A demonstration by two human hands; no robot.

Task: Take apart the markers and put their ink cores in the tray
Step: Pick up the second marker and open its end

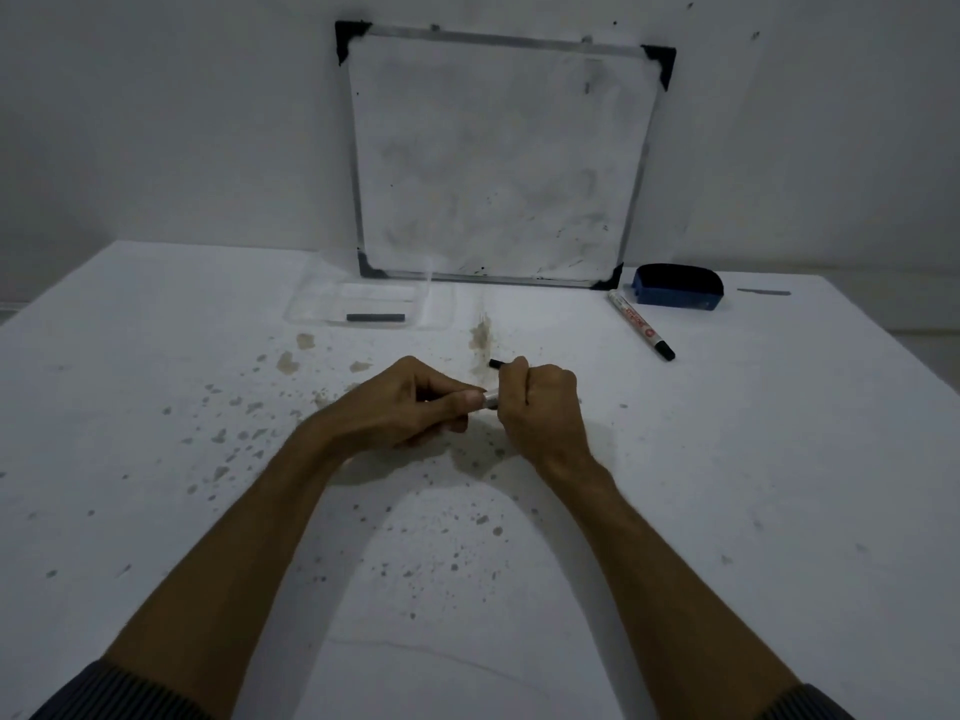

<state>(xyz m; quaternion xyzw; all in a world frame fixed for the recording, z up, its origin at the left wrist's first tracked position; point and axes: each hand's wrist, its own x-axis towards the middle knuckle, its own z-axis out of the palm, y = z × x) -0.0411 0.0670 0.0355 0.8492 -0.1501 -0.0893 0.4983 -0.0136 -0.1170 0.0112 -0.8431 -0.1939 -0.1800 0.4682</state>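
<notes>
Both of my hands hold one marker (pixel 491 400) over the middle of the table. My left hand (pixel 410 405) pinches its pale barrel. My right hand (pixel 540 402) is wrapped around the other end, and a black tip (pixel 497 363) sticks out above the fingers. Most of the marker is hidden by my hands. A clear plastic tray (pixel 311 314) lies at the back left with one dark ink core (pixel 375 318) in it. A second marker (pixel 641 324), white with a black cap, lies at the back right.
A small whiteboard (pixel 498 158) leans against the wall behind the tray. A blue eraser (pixel 678 287) sits at the back right beside the second marker, with a thin grey stick (pixel 763 292) further right. The white table (pixel 753 485) is spotted with stains.
</notes>
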